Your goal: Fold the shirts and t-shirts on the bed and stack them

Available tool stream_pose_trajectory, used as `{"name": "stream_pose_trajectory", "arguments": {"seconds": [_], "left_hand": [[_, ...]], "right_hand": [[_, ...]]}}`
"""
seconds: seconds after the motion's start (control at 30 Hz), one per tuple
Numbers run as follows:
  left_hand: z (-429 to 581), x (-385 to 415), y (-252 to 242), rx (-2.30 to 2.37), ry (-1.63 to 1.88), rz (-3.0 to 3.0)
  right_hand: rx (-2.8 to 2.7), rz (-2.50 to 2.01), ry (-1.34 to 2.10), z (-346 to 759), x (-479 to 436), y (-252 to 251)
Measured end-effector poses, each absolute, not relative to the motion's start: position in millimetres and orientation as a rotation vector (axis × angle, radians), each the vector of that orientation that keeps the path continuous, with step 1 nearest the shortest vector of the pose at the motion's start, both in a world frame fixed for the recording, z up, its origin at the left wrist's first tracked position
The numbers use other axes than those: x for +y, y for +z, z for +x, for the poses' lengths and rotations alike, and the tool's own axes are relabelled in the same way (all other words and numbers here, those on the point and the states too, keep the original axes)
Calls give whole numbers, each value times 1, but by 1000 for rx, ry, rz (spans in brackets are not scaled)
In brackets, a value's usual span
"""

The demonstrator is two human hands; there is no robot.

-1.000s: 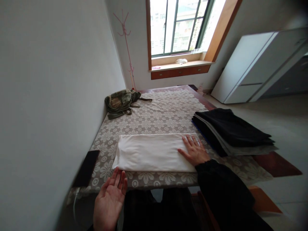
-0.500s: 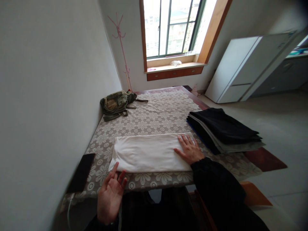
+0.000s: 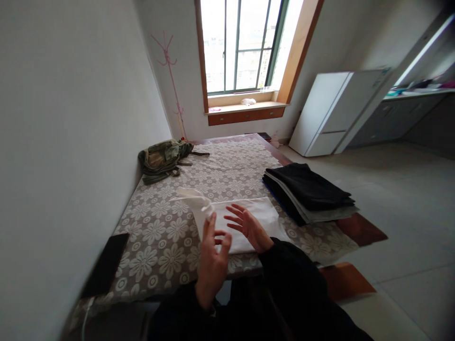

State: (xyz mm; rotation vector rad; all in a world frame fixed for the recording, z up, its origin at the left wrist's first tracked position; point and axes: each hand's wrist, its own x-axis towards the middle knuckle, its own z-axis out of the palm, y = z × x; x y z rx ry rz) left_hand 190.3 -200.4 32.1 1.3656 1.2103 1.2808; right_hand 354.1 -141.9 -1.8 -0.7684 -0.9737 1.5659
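Note:
A folded white cloth (image 3: 265, 214) lies near the front edge of the table, its left end lifted and turning over toward the right. My left hand (image 3: 213, 260) has its fingertips at that raised end and grips it; part of the contact is hidden behind the fingers. Above the middle of the cloth, my right hand (image 3: 251, 229) is open, fingers spread and pointing left, holding nothing. A stack of folded dark and grey clothes (image 3: 309, 192) rests to the right of the white cloth.
A patterned lace tablecloth (image 3: 174, 229) covers the table. On the left are a black flat device (image 3: 106, 265) with a white cable (image 3: 86, 315) and, farther back, a camouflage backpack (image 3: 163, 158). A wall borders the left side; a white fridge (image 3: 327, 113) stands beyond the table.
My left hand has moved right and up, lifting the white cloth's left end. My right hand has come off the cloth's right part and shifted left. The view has turned slightly right.

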Motion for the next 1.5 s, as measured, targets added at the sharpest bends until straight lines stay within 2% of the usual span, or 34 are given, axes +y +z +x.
{"name": "stream_pose_trajectory", "arguments": {"seconds": [0.17, 0.37, 0.73, 1.13, 1.5], "left_hand": [[256, -203, 8, 1061, 910, 1779], [270, -227, -28, 919, 787, 1930], [216, -253, -28, 1275, 786, 2168], [194, -267, -51, 1518, 852, 2329], [190, -265, -49, 1546, 930, 2231]], "right_hand": [[-809, -859, 1676, 403, -135, -8], [-926, -1200, 1379, 432, -132, -30], [-1561, -1282, 1162, 445, -92, -30], [-1682, -1348, 996, 483, -115, -16], [-1784, -1452, 895, 510, -124, -34]]}}
